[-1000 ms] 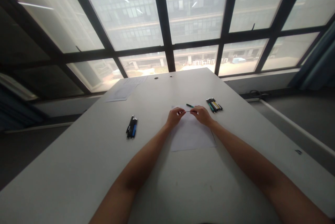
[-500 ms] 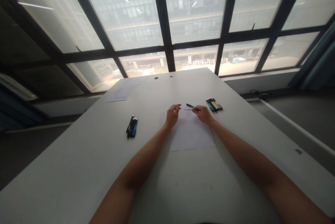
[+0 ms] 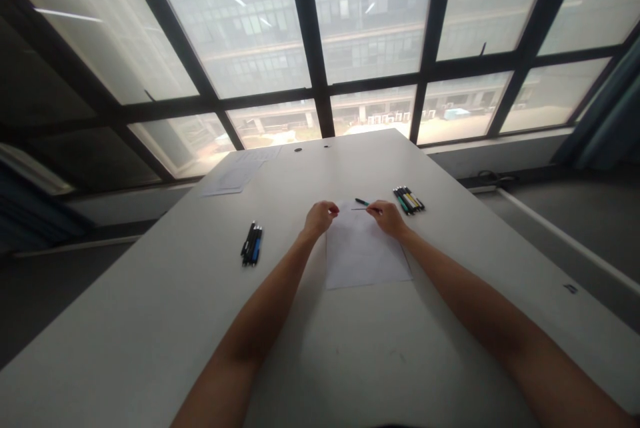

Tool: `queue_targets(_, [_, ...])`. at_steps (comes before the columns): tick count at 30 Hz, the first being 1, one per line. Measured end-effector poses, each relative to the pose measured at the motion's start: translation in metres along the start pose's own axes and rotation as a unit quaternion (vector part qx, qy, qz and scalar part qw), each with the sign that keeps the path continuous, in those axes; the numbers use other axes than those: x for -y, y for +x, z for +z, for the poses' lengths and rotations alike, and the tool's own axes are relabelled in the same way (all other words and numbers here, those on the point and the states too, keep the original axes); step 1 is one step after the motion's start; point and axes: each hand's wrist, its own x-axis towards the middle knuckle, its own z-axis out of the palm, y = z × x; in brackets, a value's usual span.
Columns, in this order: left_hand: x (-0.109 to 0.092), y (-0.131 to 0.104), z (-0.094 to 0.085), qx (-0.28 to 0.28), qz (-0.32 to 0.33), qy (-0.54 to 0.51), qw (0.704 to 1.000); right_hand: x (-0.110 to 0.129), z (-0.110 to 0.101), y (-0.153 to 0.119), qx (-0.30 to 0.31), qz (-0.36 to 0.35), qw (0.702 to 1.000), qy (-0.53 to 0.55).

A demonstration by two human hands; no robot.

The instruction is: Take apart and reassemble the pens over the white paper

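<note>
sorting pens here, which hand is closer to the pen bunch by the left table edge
Left. The left hand sits at the paper's left edge, apart from the pen bunch; the right hand is farther, across the paper.

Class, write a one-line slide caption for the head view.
Right hand pinches a thin refill over white paper; left hand curled beside it.

table [image 3: 150, 321] white | pens [image 3: 251, 243] left cluster | pens [image 3: 410, 200] right cluster | papers [image 3: 235, 175] far left by window
</note>
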Motion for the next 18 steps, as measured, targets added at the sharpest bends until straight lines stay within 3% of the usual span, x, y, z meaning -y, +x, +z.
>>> queue_targets(7, [0.010,0.003,0.003,0.073,-0.010,-0.009,0.997,0.001,0.000,-0.001,0.018,-0.012,1.000,-0.014])
queue_targets(10, [0.010,0.005,0.003,0.033,0.005,-0.043,0.999,0.002,-0.001,-0.001,0.024,-0.008,0.999,-0.021])
queue_targets(13, [0.001,0.003,0.006,-0.038,0.075,-0.069,0.994,0.002,-0.001,-0.001,0.033,-0.005,0.999,-0.027])
queue_targets(18, [-0.017,-0.007,0.016,-0.047,0.192,-0.043,0.979,0.004,-0.001,-0.001,0.039,-0.011,0.999,-0.024])
